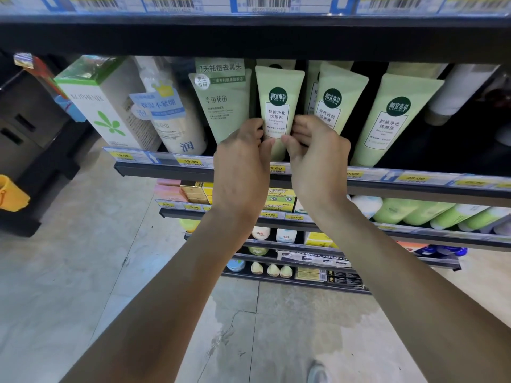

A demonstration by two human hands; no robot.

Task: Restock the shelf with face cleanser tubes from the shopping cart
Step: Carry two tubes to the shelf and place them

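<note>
My left hand and right hand together pinched one pale green cleanser tube; two matching tubes stood to the grip's right, on the shelf.

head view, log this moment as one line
stage: placing | left hand: grips light green tube | right hand: grips same tube | tube: upright on shelf
</note>
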